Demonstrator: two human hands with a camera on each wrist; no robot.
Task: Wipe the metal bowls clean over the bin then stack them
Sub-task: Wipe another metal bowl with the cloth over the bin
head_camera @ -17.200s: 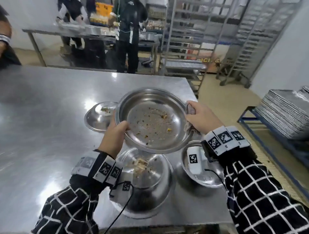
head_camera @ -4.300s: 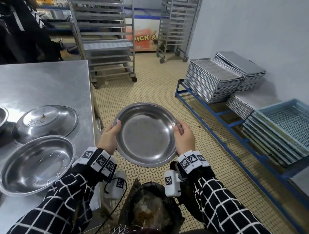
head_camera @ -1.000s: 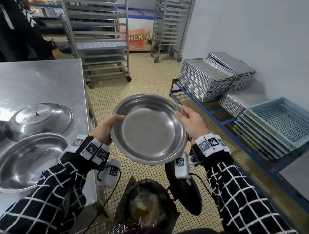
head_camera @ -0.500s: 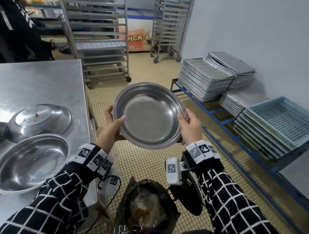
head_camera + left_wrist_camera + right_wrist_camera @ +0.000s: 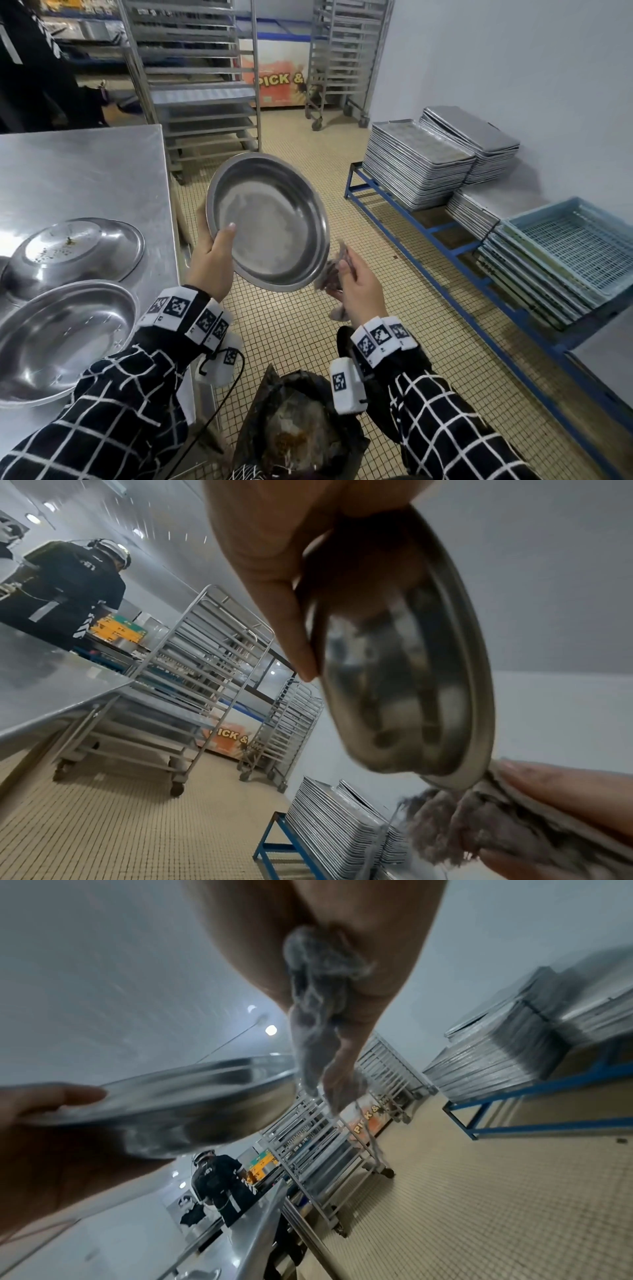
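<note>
I am holding a metal bowl point(image 5: 270, 222) in the air, tilted on edge, above the tiled floor point(image 5: 308, 329) and a little beyond the black-lined bin point(image 5: 301, 428) that sits below my wrists. My left hand point(image 5: 214, 260) grips the bowl's near rim, thumb hooked over the inside and fingers behind it. My right hand point(image 5: 356, 287) is closed round a crumpled grey cloth point(image 5: 330, 270), which sits at the bowl's lower right rim; I cannot tell whether it touches the metal.

The bowl's inside looks free of scraps, so I judge the wiping of this one to be nearly done. Next I would carry it left to the desk point(image 5: 85, 171) and nest it there, keeping the cloth in my right hand.

On the desk lie an upright bowl point(image 5: 65, 339) near the edge and an upturned bowl point(image 5: 78, 253) behind it with crumbs on its base, so more wiping remains. The desk corner stands between me and the stack. To the right, baking trays point(image 5: 418, 161) and blue crates point(image 5: 568, 253) rest on a low blue rack point(image 5: 442, 229).
</note>
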